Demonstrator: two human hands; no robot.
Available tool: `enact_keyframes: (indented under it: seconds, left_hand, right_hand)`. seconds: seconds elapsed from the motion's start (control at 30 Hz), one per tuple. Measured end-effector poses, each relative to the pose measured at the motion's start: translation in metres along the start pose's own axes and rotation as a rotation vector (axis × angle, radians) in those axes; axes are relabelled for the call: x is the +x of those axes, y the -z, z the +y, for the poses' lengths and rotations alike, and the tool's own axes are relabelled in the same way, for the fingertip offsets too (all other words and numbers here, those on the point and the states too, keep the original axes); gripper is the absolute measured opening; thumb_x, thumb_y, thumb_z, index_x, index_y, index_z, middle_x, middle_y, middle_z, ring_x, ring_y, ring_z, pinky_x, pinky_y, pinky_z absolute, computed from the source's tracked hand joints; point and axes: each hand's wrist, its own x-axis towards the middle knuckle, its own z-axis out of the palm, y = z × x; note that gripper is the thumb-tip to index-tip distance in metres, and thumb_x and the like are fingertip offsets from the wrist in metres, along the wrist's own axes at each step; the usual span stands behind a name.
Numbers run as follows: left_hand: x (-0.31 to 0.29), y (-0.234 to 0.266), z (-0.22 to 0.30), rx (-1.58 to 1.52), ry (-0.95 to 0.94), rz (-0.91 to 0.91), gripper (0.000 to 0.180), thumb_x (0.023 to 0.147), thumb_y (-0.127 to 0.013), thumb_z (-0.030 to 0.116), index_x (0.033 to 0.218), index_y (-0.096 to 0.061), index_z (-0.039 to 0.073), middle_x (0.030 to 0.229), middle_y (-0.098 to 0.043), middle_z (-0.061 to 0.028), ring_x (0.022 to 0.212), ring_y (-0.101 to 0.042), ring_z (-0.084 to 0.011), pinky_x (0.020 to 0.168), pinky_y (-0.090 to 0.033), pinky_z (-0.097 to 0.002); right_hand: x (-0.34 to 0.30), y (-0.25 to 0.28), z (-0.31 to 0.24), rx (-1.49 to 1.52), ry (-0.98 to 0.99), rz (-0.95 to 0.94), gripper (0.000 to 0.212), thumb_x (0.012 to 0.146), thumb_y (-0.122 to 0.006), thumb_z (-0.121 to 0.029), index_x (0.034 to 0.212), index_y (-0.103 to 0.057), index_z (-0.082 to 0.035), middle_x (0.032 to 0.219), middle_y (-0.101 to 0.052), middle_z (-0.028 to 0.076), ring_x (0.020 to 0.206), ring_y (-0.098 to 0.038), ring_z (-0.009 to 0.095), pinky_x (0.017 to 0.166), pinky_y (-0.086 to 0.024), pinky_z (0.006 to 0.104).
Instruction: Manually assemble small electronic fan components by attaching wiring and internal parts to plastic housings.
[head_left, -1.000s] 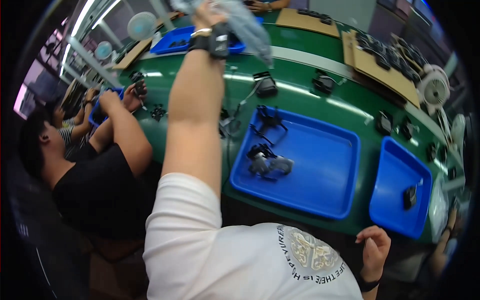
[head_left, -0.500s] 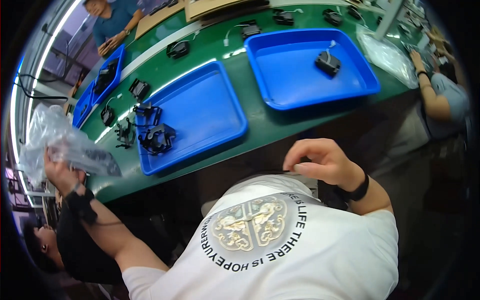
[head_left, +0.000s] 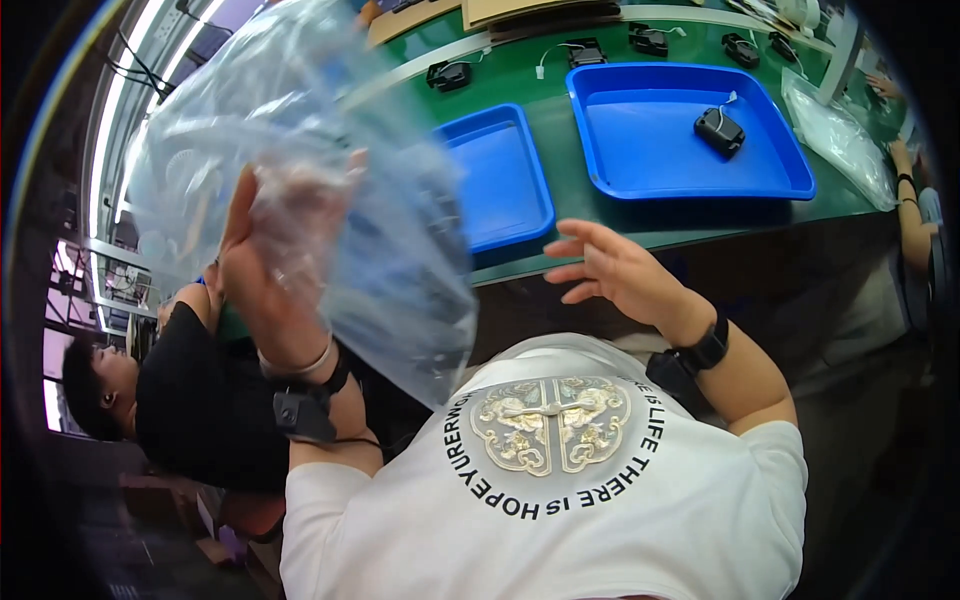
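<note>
Clear plastic bag (head_left: 395, 290) is held up by the left hand (head_left: 275, 275), its fingers blurred behind the film. Fingers parted, the right hand (head_left: 625, 275) hovers just before the green table (head_left: 690, 219). Beyond, the bag overlaps the left tray (head_left: 505, 180); the right tray (head_left: 640, 135) bears a black part (head_left: 719, 131).

Bright tube lights (head_left: 107, 105) upper left, glare on blurred plastic bag (head_left: 300, 110), dark curved edges.

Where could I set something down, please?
Inside the right blue tray, left of the black device; also the left tray's visible part and the green table strip between both trays. Black devices crowd behind the right tray; a plastic bag hides the left side.
</note>
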Motion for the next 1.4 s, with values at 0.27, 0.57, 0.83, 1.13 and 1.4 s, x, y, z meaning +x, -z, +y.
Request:
enact_keyframes:
  seconds: [0.27, 0.57, 0.83, 1.13, 1.4]
  left_hand:
    - [0.120, -0.053, -0.054, -0.146, 0.174, -0.366, 0.039, 0.094, -0.036, 0.026, 0.113, -0.053, -0.002, 0.102, -0.062, -0.0189, 0.115, -0.048, -0.0310, 0.106, -0.021, -0.0514]
    - [0.256, -0.007, -0.134, -0.060, -0.022, -0.268, 0.022, 0.087, -0.049, 0.014, 0.108, -0.052, 0.010, 0.098, -0.061, -0.0091, 0.098, -0.055, -0.0263, 0.095, -0.034, -0.0513]
    - [0.258, 0.044, -0.165, -0.122, 0.049, -0.025, 0.030, 0.080, -0.052, 0.012, 0.110, -0.052, 0.011, 0.102, -0.059, -0.0106, 0.104, -0.052, -0.0285, 0.092, -0.037, -0.0541]
    - [0.270, 0.061, -0.161, -0.175, 0.019, -0.022, 0.031, 0.082, -0.049, 0.013, 0.112, -0.052, 0.011, 0.107, -0.058, -0.0114, 0.107, -0.051, -0.0291, 0.092, -0.037, -0.0543]
    - [0.272, 0.059, -0.143, -0.136, -0.076, 0.014, 0.035, 0.085, -0.045, 0.012, 0.119, -0.046, 0.011, 0.113, -0.055, -0.0118, 0.109, -0.049, -0.0292, 0.095, -0.035, -0.0537]
  right_hand:
    - [0.019, 0.010, -0.056, 0.519, 0.406, -0.057, 0.061, 0.086, -0.046, -0.053, 0.122, -0.044, -0.003, 0.107, -0.057, 0.010, 0.099, -0.055, 0.024, 0.084, -0.046, 0.0395]
    - [0.014, 0.137, -0.172, 0.104, 0.792, 0.462, 0.056, 0.088, -0.047, -0.049, 0.124, -0.042, -0.006, 0.107, -0.057, 0.013, 0.096, -0.055, 0.026, 0.082, -0.046, 0.0396]
    - [0.017, 0.164, -0.163, -0.144, 0.835, 0.527, 0.057, 0.088, -0.050, -0.045, 0.129, -0.035, -0.009, 0.113, -0.054, 0.015, 0.107, -0.050, 0.026, 0.090, -0.040, 0.0394]
    - [0.021, 0.193, -0.147, 0.045, 0.544, 0.314, 0.041, 0.090, -0.052, -0.035, 0.118, -0.046, -0.005, 0.109, -0.057, 0.013, 0.104, -0.053, 0.022, 0.086, -0.043, 0.0353]
    - [0.025, 0.155, -0.202, -0.514, 0.773, 0.500, 0.025, 0.093, -0.048, -0.025, 0.089, -0.062, -0.004, 0.080, -0.064, 0.004, 0.073, -0.060, 0.013, 0.069, -0.046, 0.0236]
